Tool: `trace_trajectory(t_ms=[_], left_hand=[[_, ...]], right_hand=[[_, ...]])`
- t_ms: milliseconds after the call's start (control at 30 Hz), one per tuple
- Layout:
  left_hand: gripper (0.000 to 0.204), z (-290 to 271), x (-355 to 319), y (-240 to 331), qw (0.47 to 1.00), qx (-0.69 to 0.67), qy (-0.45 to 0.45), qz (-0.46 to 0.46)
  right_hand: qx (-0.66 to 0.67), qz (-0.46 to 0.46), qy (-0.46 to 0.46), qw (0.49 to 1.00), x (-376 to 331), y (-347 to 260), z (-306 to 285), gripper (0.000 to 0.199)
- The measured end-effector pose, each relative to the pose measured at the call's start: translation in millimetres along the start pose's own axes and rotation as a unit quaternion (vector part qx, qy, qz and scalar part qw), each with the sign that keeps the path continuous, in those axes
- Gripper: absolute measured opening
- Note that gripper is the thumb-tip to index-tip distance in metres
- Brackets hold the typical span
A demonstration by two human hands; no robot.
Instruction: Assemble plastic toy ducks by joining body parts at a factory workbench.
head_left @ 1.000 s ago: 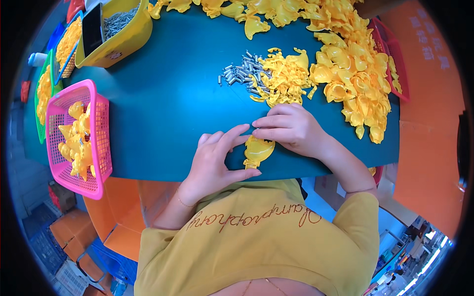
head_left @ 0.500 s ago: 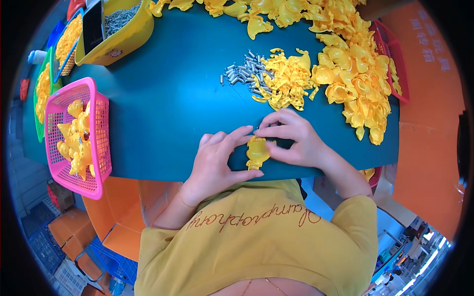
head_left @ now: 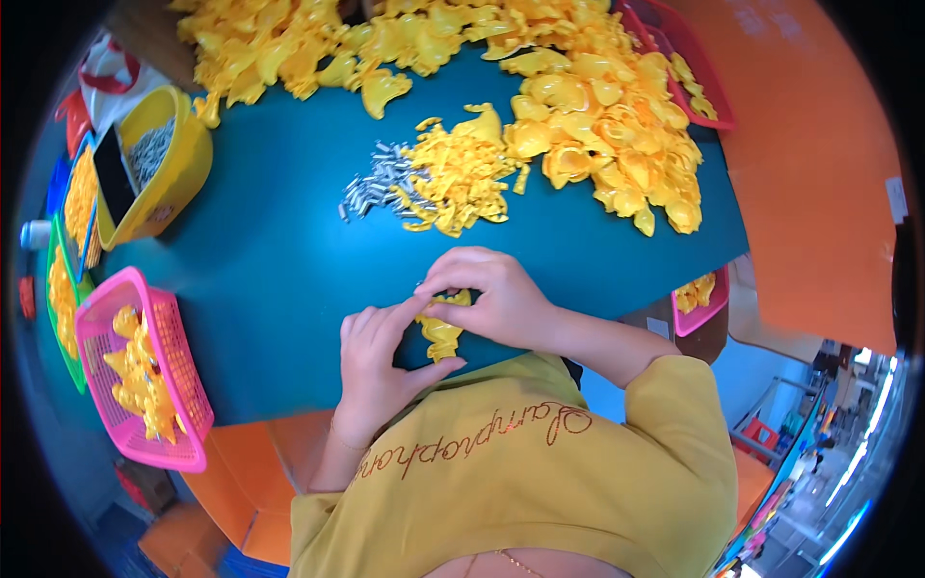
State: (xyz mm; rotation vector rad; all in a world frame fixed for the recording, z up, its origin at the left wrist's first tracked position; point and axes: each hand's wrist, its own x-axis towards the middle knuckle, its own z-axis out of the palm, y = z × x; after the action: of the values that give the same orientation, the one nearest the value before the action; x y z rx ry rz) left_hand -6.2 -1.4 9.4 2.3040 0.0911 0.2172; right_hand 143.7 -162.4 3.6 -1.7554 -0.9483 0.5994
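At the near edge of the table, both hands hold a small yellow plastic toy part (head_left: 441,339). My left hand (head_left: 374,358) has its thumb at the part's lower end and its forefinger by the upper end. Closed over the top from the other side is my right hand (head_left: 491,301), with its thumb lying across the part. Fingers cover the upper end, so any small piece there is hidden. Beyond the hands lie a heap of small yellow plastic pieces (head_left: 461,183) and, touching it on the left, short silver metal pins (head_left: 381,183).
Large yellow shells (head_left: 607,144) are heaped along the table's far and right sides. A pink basket (head_left: 188,371) of yellow figures stands at left. Behind it is a yellow bin (head_left: 188,173) of metal pieces, with a phone (head_left: 116,178) at its side. Orange board (head_left: 800,164) borders the right.
The whole view has shifted and turned, so the table's contents sit differently in it. Both hands keep the toy part, and my right thumb now lies across its upper portion.
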Motion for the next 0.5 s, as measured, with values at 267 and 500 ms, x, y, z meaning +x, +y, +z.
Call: trace_trajectory(t_ms=[267,500], left_hand=[[0.078,0,0,5,0.999,0.034,0.018,0.010],[0.074,0,0,8,0.999,0.036,0.004,-0.007]], right_hand=[[-0.016,-0.053,-0.042,0.998,7,-8,-30,0.026],[-0.219,0.134,0.275,0.926,0,4,-134,0.033]])
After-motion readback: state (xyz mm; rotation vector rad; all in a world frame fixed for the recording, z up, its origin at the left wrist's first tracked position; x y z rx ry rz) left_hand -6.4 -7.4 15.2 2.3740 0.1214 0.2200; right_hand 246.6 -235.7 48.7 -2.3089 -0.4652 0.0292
